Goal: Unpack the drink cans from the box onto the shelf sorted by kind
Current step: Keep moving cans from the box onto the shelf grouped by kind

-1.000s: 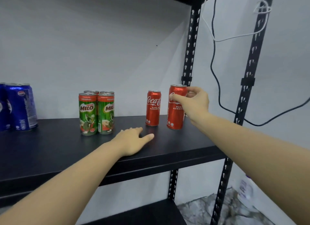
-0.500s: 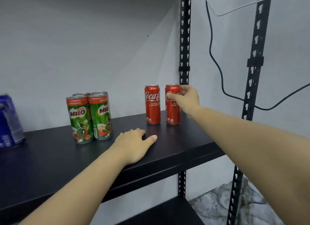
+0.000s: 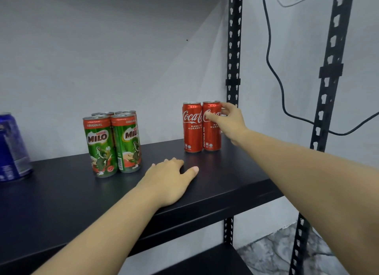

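4 Milo cans (image 3: 111, 145), 2 Coca-Cola cans (image 3: 202, 129), 1 blue can (image 3: 11, 149).

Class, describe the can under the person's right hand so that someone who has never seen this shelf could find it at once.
Start at the black shelf and go to its right end, near the slotted black upright. Two red Coca-Cola cans stand there upright, side by side. The wanted one is the right-hand can, nearest the upright; unlike its neighbour, the right hand grips it near the top.
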